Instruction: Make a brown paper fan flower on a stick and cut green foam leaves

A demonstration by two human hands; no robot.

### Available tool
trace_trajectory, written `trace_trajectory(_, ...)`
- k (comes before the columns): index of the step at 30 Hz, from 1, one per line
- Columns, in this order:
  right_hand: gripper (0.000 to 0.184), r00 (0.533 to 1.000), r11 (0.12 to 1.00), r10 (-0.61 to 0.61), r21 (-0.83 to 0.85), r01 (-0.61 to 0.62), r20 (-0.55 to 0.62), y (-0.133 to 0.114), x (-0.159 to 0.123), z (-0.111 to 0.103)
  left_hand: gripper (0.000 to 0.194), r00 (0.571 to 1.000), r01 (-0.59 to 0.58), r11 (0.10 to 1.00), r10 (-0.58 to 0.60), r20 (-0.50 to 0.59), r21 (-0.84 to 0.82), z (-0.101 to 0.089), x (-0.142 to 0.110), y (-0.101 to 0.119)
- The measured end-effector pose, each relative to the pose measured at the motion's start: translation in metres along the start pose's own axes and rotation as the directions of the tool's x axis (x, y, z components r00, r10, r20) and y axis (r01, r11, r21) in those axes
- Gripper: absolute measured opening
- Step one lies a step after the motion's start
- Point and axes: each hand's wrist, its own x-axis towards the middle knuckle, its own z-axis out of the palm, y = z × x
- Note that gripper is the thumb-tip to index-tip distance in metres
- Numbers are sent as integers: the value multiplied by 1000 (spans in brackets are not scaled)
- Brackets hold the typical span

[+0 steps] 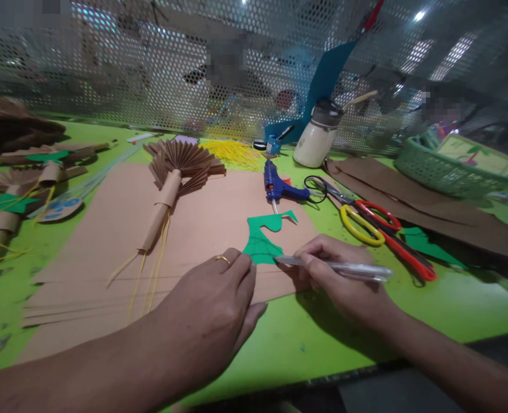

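Note:
My right hand [340, 275] is closed around a silver-grey pen [344, 269], its tip touching a cut piece of green paper [264, 245]. A dark drawn line runs across that paper. My left hand [213, 304], with a ring on one finger, lies with its fingertips at the green paper's left edge; its fingers are stretched out over brown paper sheets [90, 241]. A pleated brown paper figure [167, 189] with a rolled tube body and yellow strings rests on the sheets, left of my hands. Just behind the green paper lies a blue glue gun [275, 182].
Red-and-yellow scissors [365, 221] and a red-black cutter [413, 258] lie to the right, near brown paper strips [408, 189]. Behind them stand a green basket [447, 169] and a white jar [316, 140]. More paper figures [4, 212] lie at the left; yellow strands [232, 154] are at the back.

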Motion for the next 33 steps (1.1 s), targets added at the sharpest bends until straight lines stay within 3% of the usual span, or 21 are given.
trace_trajectory(4,10,998,1000,-13,21,14,-56,1,7,3,31,1000,-12,1000,12,-18,12,0,-1,0)
trace_trajectory(7,13,998,998,-54,10,55,-30,-4,19,7,33,999,-19,999,20,-30,26,0,-2,1)
trace_trajectory(11,16,1000,996,-8,91,6,22,-11,28,13,33,999,-12,999,13,-35,39,0,-2,1)
trace_trajectory(24,14,995,938,64,336,-85,73,6,7,40,32,990,-51,998,55,-131,29,8,-3,0)
trace_trajectory(33,11,999,963,25,267,-36,46,4,6,45,28,968,-65,998,63,-244,-3,16,1,-5)
